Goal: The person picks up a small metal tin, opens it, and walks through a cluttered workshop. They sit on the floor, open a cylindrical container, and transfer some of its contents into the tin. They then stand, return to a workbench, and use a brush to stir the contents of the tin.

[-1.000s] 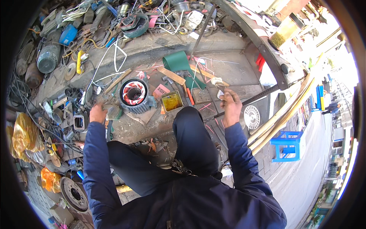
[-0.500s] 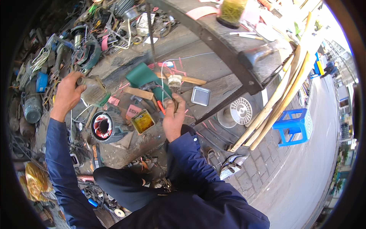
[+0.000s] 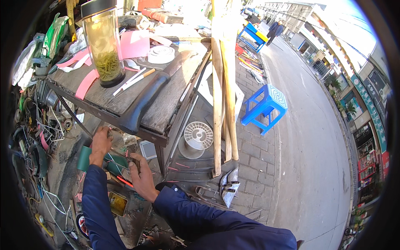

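Note:
Below the edge of a wooden table (image 3: 166,106), my two hands work close together. My left hand (image 3: 101,146) has its fingers curled round something small and dark that I cannot make out. My right hand (image 3: 143,179) is closed, thumb against fingers, near a thin grey rod between the hands; its grip is partly hidden. A green sheet (image 3: 84,158) lies under my left wrist. Beside my right hand is a red stick-shaped thing (image 3: 124,181). A square metal lid (image 3: 148,149) rests beyond it. Nearer me stands a tin of yellow-brown stuff (image 3: 118,203).
On the table are a glass bottle with green leaves (image 3: 106,52), a white roll (image 3: 161,54) and a long dark-blue tool (image 3: 143,104). Wooden poles (image 3: 217,108) lean at its right, near a white spool (image 3: 198,135) and a blue stool (image 3: 266,106). Scrap (image 3: 39,156) crowds the left.
My left hand has moved right from the scrap side, where it held a glass jar, to beside my right hand. The jar is no longer clearly seen. My view has swung right toward the street.

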A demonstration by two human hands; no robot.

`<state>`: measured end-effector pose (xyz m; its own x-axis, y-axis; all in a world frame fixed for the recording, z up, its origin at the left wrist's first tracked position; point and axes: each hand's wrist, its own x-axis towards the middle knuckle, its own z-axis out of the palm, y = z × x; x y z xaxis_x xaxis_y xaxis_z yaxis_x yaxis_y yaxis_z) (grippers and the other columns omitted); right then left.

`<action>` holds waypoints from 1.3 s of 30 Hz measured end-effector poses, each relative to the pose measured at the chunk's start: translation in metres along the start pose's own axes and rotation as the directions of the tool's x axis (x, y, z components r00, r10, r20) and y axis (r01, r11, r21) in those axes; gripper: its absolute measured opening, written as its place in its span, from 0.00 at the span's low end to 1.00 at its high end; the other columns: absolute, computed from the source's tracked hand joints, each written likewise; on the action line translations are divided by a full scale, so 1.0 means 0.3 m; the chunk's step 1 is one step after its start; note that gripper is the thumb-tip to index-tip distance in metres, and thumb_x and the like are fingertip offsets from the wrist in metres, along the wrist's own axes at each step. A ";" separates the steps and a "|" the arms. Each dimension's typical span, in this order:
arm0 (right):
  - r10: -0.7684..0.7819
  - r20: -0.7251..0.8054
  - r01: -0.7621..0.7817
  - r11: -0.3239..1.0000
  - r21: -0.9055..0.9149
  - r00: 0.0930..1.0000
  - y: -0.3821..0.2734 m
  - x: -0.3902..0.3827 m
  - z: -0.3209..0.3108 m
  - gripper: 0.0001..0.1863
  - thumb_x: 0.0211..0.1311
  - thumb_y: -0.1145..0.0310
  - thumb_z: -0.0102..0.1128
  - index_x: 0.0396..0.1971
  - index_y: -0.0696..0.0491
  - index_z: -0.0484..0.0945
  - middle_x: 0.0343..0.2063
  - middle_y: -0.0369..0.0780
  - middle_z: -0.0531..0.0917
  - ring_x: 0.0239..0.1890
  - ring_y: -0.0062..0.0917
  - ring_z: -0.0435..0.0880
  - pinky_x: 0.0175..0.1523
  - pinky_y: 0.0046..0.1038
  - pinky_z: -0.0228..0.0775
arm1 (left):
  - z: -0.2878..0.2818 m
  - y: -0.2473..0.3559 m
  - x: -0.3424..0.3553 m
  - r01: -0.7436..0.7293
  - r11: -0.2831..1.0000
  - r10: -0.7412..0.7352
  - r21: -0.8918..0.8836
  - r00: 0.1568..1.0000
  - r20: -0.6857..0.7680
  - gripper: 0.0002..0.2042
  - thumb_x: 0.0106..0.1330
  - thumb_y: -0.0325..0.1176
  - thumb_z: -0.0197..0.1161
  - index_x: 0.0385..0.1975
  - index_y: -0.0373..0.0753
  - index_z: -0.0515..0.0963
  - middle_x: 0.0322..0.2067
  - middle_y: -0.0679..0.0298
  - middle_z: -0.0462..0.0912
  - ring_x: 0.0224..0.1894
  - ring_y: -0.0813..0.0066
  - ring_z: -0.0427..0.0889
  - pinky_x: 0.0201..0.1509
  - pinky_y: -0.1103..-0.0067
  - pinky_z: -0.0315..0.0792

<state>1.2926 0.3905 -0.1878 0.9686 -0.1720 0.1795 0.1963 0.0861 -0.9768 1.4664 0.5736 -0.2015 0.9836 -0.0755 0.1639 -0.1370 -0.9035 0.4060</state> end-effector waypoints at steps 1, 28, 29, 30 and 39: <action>0.011 -0.007 -0.011 1.000 -0.012 1.000 0.000 0.008 -0.011 0.16 0.80 0.71 0.51 0.62 0.59 0.69 0.48 0.42 0.79 0.47 0.22 0.77 0.54 0.27 0.72 | 0.039 0.004 0.012 -0.002 1.000 0.002 -0.017 1.000 -0.008 0.17 0.57 0.25 0.73 0.47 0.39 0.80 0.48 0.50 0.81 0.49 0.43 0.83 0.54 0.57 0.78; 0.049 -0.006 -0.049 0.998 -0.024 0.999 -0.015 0.042 -0.053 0.18 0.77 0.71 0.49 0.60 0.64 0.72 0.37 0.37 0.78 0.33 0.16 0.71 0.39 0.21 0.67 | 0.233 0.031 -0.090 0.130 0.987 -0.129 -0.093 0.992 0.016 0.20 0.59 0.26 0.65 0.53 0.35 0.77 0.51 0.48 0.79 0.59 0.46 0.79 0.57 0.59 0.79; 0.049 -0.001 -0.049 0.999 -0.014 0.999 -0.016 0.042 -0.047 0.18 0.77 0.71 0.50 0.60 0.64 0.73 0.37 0.36 0.78 0.33 0.16 0.70 0.40 0.21 0.67 | 0.189 0.015 -0.154 0.117 0.984 -0.125 -0.133 0.991 -0.054 0.20 0.59 0.26 0.65 0.54 0.35 0.77 0.52 0.47 0.79 0.58 0.45 0.80 0.58 0.59 0.79; 0.091 0.000 -0.091 0.996 -0.011 0.996 -0.016 0.042 -0.040 0.18 0.77 0.71 0.51 0.60 0.64 0.73 0.39 0.37 0.79 0.34 0.16 0.71 0.39 0.21 0.67 | 0.145 0.006 -0.227 0.103 0.979 -0.124 -0.176 0.986 -0.112 0.21 0.60 0.26 0.64 0.55 0.35 0.76 0.52 0.47 0.79 0.58 0.45 0.80 0.58 0.59 0.78; 0.062 0.164 -0.071 0.996 0.053 0.985 0.064 -0.026 0.086 0.17 0.68 0.79 0.62 0.55 0.63 0.75 0.42 0.41 0.81 0.34 0.18 0.79 0.35 0.20 0.71 | -0.201 0.027 -1.250 0.437 0.789 -0.548 -0.432 0.818 -0.173 0.16 0.64 0.23 0.63 0.52 0.32 0.80 0.46 0.51 0.86 0.46 0.56 0.88 0.52 0.68 0.82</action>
<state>1.2928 0.4190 -0.2049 0.9908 -0.0034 0.1355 0.1345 0.1503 -0.9795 1.0894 0.6199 -0.2055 0.8596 0.5065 0.0668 0.2713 -0.5633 0.7804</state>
